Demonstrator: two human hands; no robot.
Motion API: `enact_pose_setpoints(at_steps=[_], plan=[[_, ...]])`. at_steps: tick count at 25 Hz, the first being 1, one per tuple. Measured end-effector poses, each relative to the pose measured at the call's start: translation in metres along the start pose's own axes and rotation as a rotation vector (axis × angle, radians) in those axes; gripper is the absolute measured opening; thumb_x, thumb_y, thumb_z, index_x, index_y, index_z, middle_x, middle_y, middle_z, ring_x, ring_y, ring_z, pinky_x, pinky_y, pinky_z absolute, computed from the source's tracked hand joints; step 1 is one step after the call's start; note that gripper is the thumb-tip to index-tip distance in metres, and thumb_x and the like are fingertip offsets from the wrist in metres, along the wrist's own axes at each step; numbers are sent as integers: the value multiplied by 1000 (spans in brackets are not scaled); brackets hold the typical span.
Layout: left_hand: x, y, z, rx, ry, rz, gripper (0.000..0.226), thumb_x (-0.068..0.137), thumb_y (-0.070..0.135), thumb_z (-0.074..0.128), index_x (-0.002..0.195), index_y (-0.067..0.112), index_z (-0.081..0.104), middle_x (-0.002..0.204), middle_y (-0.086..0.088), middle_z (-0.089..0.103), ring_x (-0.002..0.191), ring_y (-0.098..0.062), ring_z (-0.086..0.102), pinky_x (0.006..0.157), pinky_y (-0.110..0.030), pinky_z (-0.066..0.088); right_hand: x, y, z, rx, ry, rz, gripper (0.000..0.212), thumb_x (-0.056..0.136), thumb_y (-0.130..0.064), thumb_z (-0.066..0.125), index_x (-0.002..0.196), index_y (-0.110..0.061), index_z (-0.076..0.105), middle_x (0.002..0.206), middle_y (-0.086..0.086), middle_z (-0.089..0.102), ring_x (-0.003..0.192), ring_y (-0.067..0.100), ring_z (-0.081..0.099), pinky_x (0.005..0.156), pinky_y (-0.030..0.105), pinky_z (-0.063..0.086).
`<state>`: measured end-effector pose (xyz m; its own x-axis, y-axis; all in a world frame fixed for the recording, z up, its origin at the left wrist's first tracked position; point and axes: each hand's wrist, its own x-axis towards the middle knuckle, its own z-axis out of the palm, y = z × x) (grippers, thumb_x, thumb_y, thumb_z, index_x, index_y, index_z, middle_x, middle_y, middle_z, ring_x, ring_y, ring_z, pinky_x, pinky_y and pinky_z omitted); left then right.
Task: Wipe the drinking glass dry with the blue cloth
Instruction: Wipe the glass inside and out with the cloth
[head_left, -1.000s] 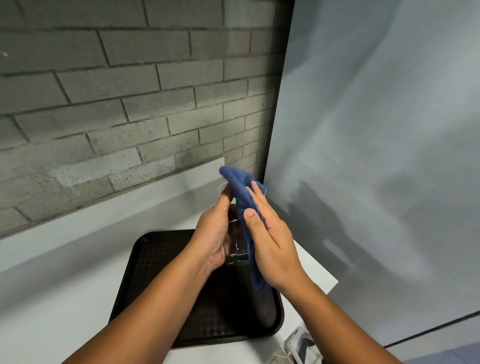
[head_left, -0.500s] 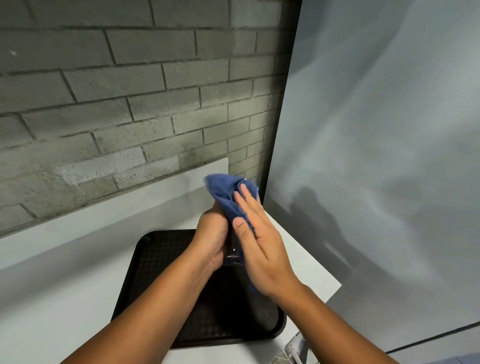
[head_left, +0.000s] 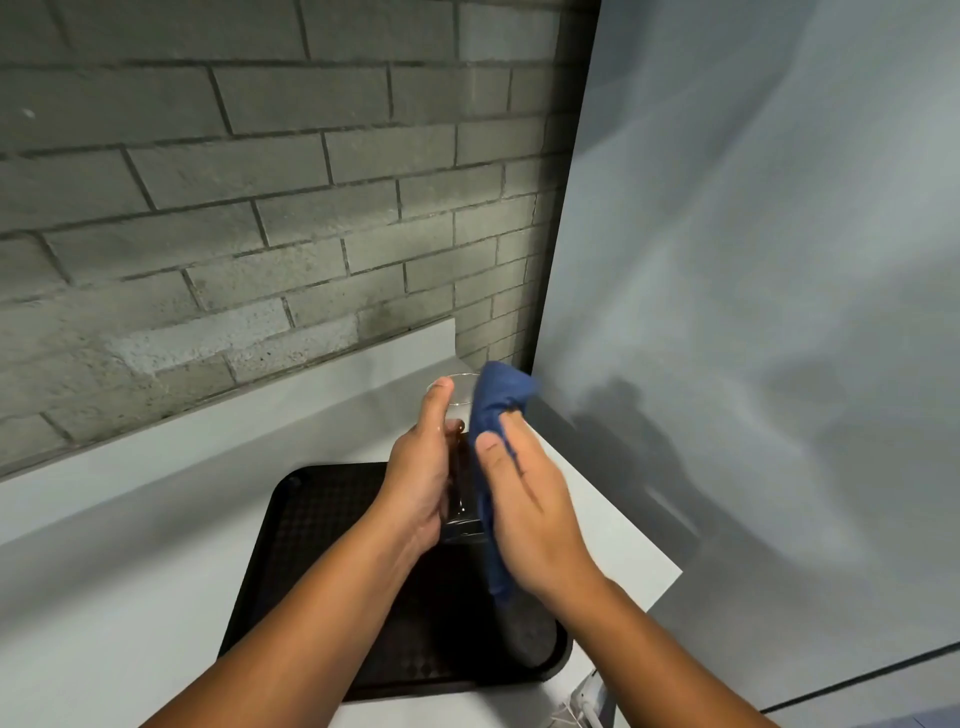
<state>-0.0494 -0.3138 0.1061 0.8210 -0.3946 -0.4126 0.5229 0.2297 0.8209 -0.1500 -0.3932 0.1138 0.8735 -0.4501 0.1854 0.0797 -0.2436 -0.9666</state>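
Observation:
A clear drinking glass is held upright above the black tray, its rim showing past my fingertips. My left hand wraps its left side. My right hand presses the blue cloth against the glass's right side. The cloth bunches over the rim at the top and a strip of it hangs below my right palm. Most of the glass is hidden between the two hands.
A black textured tray lies on the white counter under my hands. A grey brick wall rises behind, and a pale panel stands close on the right. A white object sits at the counter's near right corner.
The cloth has shifted right, uncovering the glass's rim. My right hand has slid down and curled tighter on the cloth. My left hand keeps its hold on the glass.

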Motion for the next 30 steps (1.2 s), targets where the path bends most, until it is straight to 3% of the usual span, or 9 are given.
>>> enact_pose_setpoints(at_steps=[2,4,7,13,16,19,22,26,30], plan=[[-2,2,1,-51,-27,6,59,105,60,63,82,12,88,90,-16,89,63,-21,83,58,-30,65,-6,3,2,-3,-32,-59,46,115,-25,49,161,-24,52,170,-9,50,158,-1,42,133,26,30],[-6,3,2,-15,-24,-13,56,102,65,65,90,12,75,69,-6,80,49,-16,72,46,-26,57,1,3,-1,285,32,112,39,117,-18,46,152,-20,62,154,2,69,145,13,63,129,42,42],[-10,2,-2,108,-32,-2,61,90,74,75,93,13,72,69,1,68,53,-11,64,50,-26,53,13,5,-2,502,112,338,34,116,-19,47,138,-14,71,134,15,80,126,30,77,119,53,53],[-12,1,-5,139,-140,52,72,64,66,98,103,7,86,99,-18,88,85,-32,87,78,-43,71,6,-1,-5,147,42,28,45,116,-24,48,161,-23,52,170,-5,52,159,7,45,133,29,33],[-10,0,-8,144,-111,91,52,66,71,95,72,21,85,77,-4,82,61,-15,80,55,-26,62,8,-4,-5,262,81,127,33,117,-18,47,142,-17,68,145,12,74,138,25,69,121,43,49],[-12,-3,-6,156,-118,69,45,83,67,81,91,25,93,99,-12,90,83,-23,88,63,-30,66,0,-2,-2,46,21,10,43,117,-20,48,160,-23,52,171,-8,47,160,5,42,133,30,32],[-14,-4,-6,160,-99,94,40,85,64,84,78,26,91,84,-10,88,71,-21,86,59,-29,64,11,2,-5,238,107,159,37,117,-20,46,149,-18,65,150,9,71,143,22,65,128,50,43],[-15,-4,-8,147,-91,92,45,82,66,84,84,22,92,89,-7,89,75,-21,86,60,-29,65,0,-1,4,91,44,32,45,115,-29,48,160,-31,52,169,-12,50,156,-2,44,132,27,33],[-17,-4,-9,111,-100,80,47,86,65,83,81,18,91,87,-8,88,69,-20,84,58,-30,65,15,6,-2,476,141,301,33,115,-26,48,131,-24,77,128,7,84,126,28,77,113,48,57]])
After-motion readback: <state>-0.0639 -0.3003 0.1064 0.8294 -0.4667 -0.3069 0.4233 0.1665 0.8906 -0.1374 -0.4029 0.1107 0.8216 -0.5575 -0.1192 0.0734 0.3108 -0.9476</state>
